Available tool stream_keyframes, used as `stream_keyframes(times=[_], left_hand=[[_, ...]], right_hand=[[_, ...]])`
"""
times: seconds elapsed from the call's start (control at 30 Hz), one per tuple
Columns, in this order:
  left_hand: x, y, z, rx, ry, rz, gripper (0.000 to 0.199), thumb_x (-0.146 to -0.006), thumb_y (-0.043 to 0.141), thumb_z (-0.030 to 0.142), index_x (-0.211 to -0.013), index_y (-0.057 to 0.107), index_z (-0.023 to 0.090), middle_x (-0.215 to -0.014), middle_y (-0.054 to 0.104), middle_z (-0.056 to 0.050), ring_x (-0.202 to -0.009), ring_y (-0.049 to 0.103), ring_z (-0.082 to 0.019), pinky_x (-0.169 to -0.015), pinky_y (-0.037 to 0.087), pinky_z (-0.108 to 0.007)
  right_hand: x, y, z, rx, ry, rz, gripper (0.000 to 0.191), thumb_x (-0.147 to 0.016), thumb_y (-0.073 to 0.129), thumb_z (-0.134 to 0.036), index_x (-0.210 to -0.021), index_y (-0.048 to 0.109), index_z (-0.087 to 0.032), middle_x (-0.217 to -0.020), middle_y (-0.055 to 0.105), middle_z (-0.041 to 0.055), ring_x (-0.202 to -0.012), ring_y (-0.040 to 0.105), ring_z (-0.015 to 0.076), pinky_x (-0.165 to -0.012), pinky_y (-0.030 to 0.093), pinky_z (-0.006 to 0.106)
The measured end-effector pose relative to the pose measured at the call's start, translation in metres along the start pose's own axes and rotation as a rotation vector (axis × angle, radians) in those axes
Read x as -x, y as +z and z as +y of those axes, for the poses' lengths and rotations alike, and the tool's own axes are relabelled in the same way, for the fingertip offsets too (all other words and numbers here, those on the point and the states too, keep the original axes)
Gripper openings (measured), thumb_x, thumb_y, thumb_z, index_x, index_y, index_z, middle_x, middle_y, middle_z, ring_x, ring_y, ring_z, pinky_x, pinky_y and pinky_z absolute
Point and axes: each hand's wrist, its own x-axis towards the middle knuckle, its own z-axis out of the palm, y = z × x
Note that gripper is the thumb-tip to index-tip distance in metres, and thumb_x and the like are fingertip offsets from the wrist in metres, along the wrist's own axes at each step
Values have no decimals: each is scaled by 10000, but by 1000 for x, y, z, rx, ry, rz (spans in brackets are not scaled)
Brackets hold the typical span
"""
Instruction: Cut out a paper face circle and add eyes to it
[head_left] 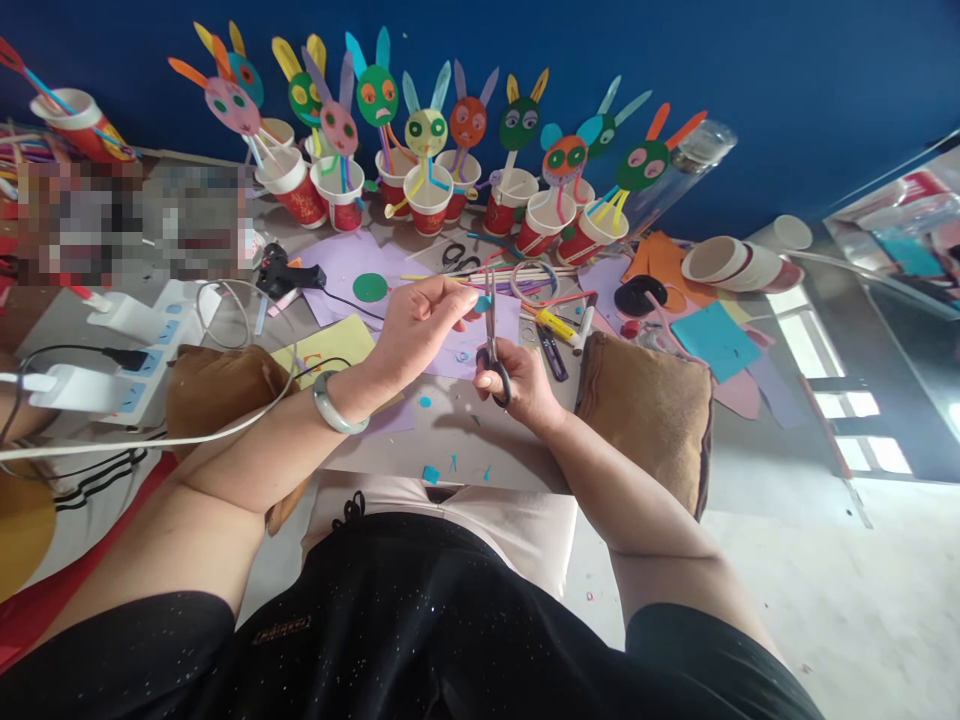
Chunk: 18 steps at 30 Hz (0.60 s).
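Note:
A small piece of blue paper (484, 303) is pinched between the thumb and fingers of my left hand (431, 325). My right hand (523, 382) grips a pair of scissors (492, 345) by the dark handles, blades pointing away from me. The blades stand right beside the blue paper; whether they touch it I cannot tell. Below my hands, a blue paper dot (425, 402) and blue scraps (430, 474) lie on the table (517, 460). Purple paper sheets (337, 262) lie beyond, one bearing a green paper circle (370, 288).
Paper cups (429, 205) holding rabbit-faced paper figures line the blue wall. A black glue gun (292, 272) and power strip (154, 365) with cables are on the left. Brown cushions (645, 415) flank my arms. A utility knife (552, 352) and yellow glue stick (556, 326) lie right of the scissors.

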Motion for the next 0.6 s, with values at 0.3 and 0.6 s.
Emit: stream_keyframes(times=[0.3, 0.6], left_hand=[[1, 0, -4, -38, 5, 2, 126, -770, 784, 314, -736, 725, 207, -744, 710, -4, -689, 627, -128, -655, 533, -277], [0, 0, -7, -32, 27, -4, 120, -783, 782, 290, -738, 720, 198, -720, 718, -1, -671, 633, -124, -670, 545, -275]], right_hand=[[-1, 0, 3, -24, -14, 6, 778, -593, 800, -947, -704, 507, -235, -571, 596, -22, -505, 509, 127, -522, 409, 281], [-3, 1, 12, -52, -88, 21, 768, -596, 812, -933, -743, 596, -211, -675, 644, 6, -648, 565, 154, -622, 458, 295]])
